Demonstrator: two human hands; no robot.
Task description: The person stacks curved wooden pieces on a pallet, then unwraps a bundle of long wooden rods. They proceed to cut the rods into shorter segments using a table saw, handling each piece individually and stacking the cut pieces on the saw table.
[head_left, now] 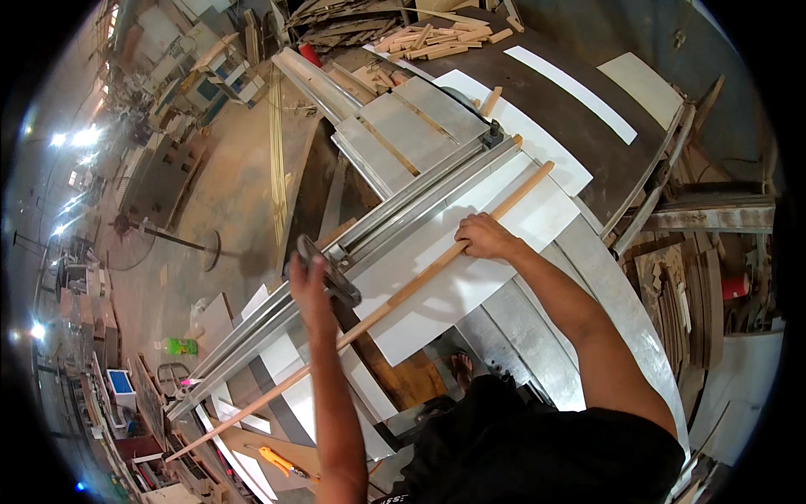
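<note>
A long, narrow wooden strip [435, 269] lies diagonally over a white panel [537, 210] on the metal table of a saw machine. My right hand [485, 236] is closed around the strip past its middle, fingers wrapped over it. The strip's near-left end reaches past my left forearm, which covers a short part of it. My left hand [309, 281], a little blurred, is closed on a dark grey elongated piece [339, 284] with a rounded end, beside the metal rail [395, 220]. What kind of piece it is cannot be made out.
Cut wood pieces [445, 38] are heaped on the dark far table [562, 92], near a white strip [579, 91]. An orange-yellow tool [281, 460] lies at lower left. On the floor are a standing fan [130, 242] and a green bottle [178, 345]. Boards [684, 294] stack at right.
</note>
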